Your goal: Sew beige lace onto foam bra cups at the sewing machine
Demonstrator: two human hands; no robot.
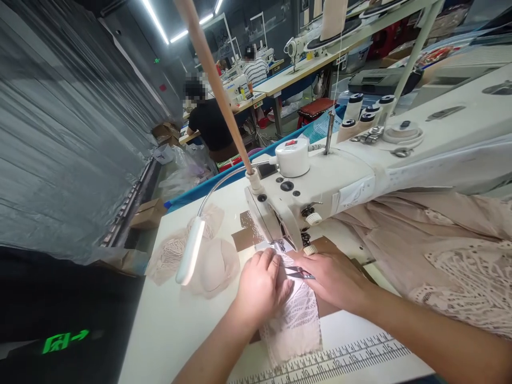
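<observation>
My left hand [262, 285] presses with bent fingers on a pale pink lace piece [296, 320], close to the presser foot [279, 245] of the sewing machine [320, 176]. From under both hands the lace runs down toward the table's front edge. In my right hand [334, 280] are small metal thread snips [299, 273]. Their blades point left, over the lace and toward my left fingers. Part of the snips is hidden by the hand. Brown pieces [245, 240] lie about the needle area.
Sheer beige cup pieces [218, 264] lie left, under a lit gooseneck lamp [191, 250]. A printed ruler [344, 356] runs along the front edge. Beige lace fabric [400, 234] is heaped right. Thread cones [354, 109] stand behind the machine. Two people sit at machines farther back.
</observation>
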